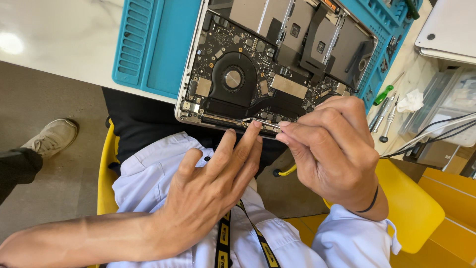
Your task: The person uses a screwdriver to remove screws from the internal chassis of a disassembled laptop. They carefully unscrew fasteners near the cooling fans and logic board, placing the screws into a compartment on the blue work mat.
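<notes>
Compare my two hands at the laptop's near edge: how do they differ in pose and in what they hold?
The left hand lies flat with its fingers stretched out, fingertips on the near edge of the opened laptop; the right hand is curled into a pinch. The left hand holds nothing; the right hand grips thin metal tweezers. The right wrist wears a dark band; the left wrist is bare. Both meet at the same spot on the board's edge.

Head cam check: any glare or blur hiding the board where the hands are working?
Head view: the open laptop is sharp and evenly lit; both the left hand and the right hand are crisp, without motion blur; the only glare is a bright spot on the white table at far left; straight edges bow, showing wide-angle distortion.
</notes>
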